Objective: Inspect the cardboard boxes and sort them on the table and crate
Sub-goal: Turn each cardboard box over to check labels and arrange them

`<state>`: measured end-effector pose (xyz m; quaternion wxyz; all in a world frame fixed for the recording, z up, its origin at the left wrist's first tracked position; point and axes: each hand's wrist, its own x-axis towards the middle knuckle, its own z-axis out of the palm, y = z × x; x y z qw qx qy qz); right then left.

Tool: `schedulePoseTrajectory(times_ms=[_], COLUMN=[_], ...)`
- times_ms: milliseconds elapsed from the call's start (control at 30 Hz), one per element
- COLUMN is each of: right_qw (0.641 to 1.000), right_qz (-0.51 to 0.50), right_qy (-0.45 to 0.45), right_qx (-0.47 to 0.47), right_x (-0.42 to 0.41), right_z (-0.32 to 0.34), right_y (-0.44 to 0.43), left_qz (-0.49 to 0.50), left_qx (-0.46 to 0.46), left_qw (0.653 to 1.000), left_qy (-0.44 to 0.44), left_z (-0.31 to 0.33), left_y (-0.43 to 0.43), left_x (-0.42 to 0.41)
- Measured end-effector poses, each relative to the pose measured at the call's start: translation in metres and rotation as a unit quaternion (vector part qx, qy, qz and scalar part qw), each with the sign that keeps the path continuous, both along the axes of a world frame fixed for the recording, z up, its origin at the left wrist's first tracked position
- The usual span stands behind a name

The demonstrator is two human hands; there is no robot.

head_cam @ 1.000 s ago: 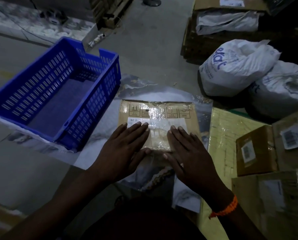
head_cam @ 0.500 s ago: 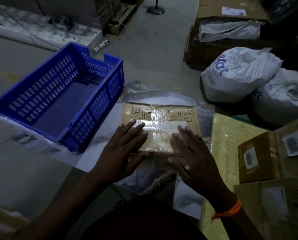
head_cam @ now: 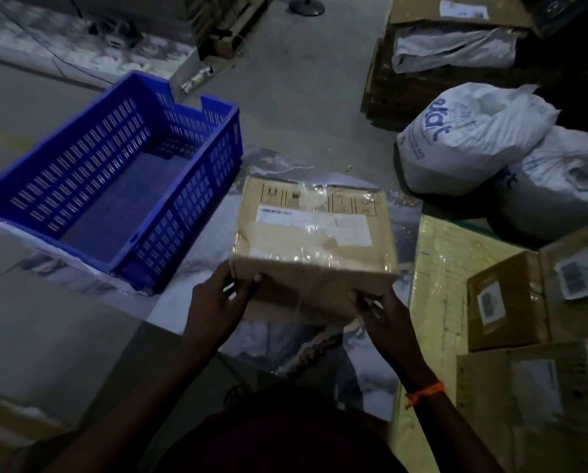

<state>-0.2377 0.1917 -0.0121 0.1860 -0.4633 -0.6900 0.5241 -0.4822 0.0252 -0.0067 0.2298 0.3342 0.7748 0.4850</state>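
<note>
Flat palms gone — left grip (head_cam: 214, 305) and right grip (head_cam: 384, 319) clasped near edge of tape-wrapped brown cardboard box (head_cam: 313, 233), tipped up from marbled table (head_cam: 200, 259), right of blue plastic crate (head_cam: 115, 186) — inspection likely starting.

blue crate (head_cam: 121, 186) is wide open inside; stacked boxes (head_cam: 511, 302) and sacks (head_cam: 473, 138) crowd the right side.

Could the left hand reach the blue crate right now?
Probably yes. The blue crate sits just beside the left hand, with nothing between them, though that hand is busy holding the cardboard box.
</note>
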Motion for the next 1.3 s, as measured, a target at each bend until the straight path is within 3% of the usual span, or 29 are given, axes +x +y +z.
schedulePoseTrajectory(times_ms=[233,367,500,667,933,1100,1300], right_qw=[0.997,1.0,0.999,0.999,0.997,0.989,0.986], right_qz=[-0.038,0.003,0.005,0.0,0.024,0.049,-0.019], right_qy=[0.062,0.023,-0.024,-0.039,-0.006,0.011,0.08], right_qx=[0.005,0.016,0.033,-0.017,-0.079,-0.138,-0.145], right_x=[-0.04,-0.052,-0.064,-0.065,-0.011,0.01,-0.018], right_z=[0.021,-0.01,-0.026,-0.051,-0.054,-0.05,-0.05], right_y=[0.049,0.081,0.089,0.081,0.024,-0.014,0.004], left_qz=[0.102,0.07,0.02,-0.066,-0.134,-0.058,-0.06], left_qx=[-0.001,-0.023,-0.075,-0.164,-0.086,-0.119,-0.05], left_qw=[0.993,0.997,0.995,0.982,0.987,0.985,0.992], left_qy=[0.057,0.026,0.06,0.068,0.026,-0.112,-0.097], left_z=[0.029,0.015,-0.008,-0.035,-0.044,-0.058,-0.041], left_y=[0.063,0.084,0.097,0.104,0.023,-0.014,0.016], left_x=[-0.038,-0.048,-0.06,-0.065,-0.044,-0.023,-0.03])
